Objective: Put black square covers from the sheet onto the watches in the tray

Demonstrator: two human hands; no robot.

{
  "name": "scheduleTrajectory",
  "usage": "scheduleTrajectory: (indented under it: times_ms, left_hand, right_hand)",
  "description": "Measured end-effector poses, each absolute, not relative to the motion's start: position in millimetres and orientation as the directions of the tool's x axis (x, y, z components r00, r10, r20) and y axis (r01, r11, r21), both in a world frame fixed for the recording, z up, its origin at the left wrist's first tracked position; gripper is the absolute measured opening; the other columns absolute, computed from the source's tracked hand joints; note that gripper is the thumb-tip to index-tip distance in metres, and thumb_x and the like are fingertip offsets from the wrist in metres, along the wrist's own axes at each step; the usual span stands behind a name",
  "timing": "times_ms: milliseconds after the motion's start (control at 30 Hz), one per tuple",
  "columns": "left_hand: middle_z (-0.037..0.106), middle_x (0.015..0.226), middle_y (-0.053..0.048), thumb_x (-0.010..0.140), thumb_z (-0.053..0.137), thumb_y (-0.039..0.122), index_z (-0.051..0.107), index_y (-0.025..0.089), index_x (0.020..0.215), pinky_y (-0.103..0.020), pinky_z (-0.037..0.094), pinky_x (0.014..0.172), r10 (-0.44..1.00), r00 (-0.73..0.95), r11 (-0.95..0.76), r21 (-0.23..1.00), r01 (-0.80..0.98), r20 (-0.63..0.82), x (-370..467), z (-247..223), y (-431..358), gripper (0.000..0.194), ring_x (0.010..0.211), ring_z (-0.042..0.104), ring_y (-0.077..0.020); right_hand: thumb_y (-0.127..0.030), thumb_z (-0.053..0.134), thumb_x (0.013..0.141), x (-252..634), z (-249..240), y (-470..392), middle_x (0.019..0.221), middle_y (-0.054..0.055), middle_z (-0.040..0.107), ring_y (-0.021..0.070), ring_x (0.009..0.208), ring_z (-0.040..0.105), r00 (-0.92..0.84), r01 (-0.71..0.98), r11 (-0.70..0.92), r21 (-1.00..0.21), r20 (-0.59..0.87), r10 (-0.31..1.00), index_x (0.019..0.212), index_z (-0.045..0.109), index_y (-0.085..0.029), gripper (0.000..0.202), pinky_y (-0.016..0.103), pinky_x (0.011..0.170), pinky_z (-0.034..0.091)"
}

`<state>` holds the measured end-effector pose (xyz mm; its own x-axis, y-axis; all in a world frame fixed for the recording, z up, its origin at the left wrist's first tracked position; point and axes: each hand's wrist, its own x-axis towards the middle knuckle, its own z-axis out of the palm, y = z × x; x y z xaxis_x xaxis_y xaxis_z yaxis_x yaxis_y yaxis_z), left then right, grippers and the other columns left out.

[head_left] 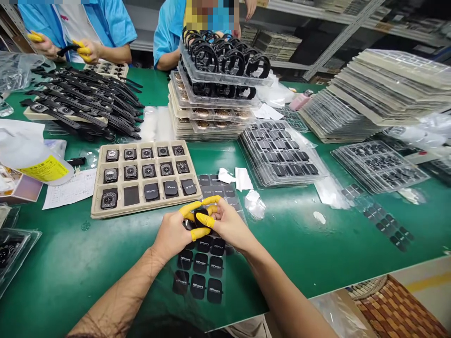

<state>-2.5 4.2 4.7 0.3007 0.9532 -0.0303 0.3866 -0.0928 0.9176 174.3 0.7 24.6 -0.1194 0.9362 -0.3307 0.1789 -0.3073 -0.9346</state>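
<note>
A small black smartwatch case [201, 217] is held between my two hands, partly hidden by the fingers. My left hand [179, 228], in yellow finger cots, grips its left side. From the right, my right hand [225, 221] is closed on it, its yellow-covered thumb across the face. Beneath the hands lies a clear sheet of black square films [200, 263] printed in white. A beige tray [97, 188] sits just beyond, with watch cases in its compartments. Three cases in its front row carry black films [171, 188]; one front compartment [131, 196] holds no case.
Black-strapped watches [84, 96] are heaped at the back left, near a white bottle [31, 157]. Tray stacks [214, 112] rise at centre back, with clear trays [282, 152] and a tall stack [377, 94] to the right. Two people in blue sleeves [114, 23] are across the table.
</note>
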Motion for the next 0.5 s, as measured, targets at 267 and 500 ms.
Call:
scheduleTrajectory:
  times_ms: [267, 500]
  left_hand:
    - [0.081, 0.098, -0.002, 0.069, 0.085, 0.026, 0.073, 0.023, 0.119, -0.035, 0.06, 0.088, 0.944, 0.324, -0.078, 0.907, 0.414, -0.067, -1.6, 10.6, 5.1, 0.052, 0.086, 0.075, -0.022]
    - [0.078, 0.109, -0.003, 0.072, 0.083, 0.025, 0.073, 0.024, 0.116, -0.037, 0.057, 0.096, 0.966, 0.256, -0.068, 0.918, 0.39, -0.038, -1.4, 9.7, 7.4, 0.044, 0.098, 0.073, -0.0225]
  right_hand:
    - [-0.041, 0.074, 0.082, 193.8, 34.1, 15.3, 0.08, -0.004, 0.062, 0.0103, 0.059, 0.053, -0.384, 0.348, -0.195, -0.917, -0.329, 0.863, 0.128, 0.054, -0.023, 0.053, 0.023, 0.053, 0.042]
    - [-0.036, 0.068, 0.087, 243.7, 38.7, 84.1, 0.107, 0.008, 0.069, 0.0219, 0.088, 0.061, -0.013, 0.828, 0.071, -0.557, 0.108, 0.994, 0.118, 0.07, -0.022, 0.034, 0.035, 0.076, 0.048]
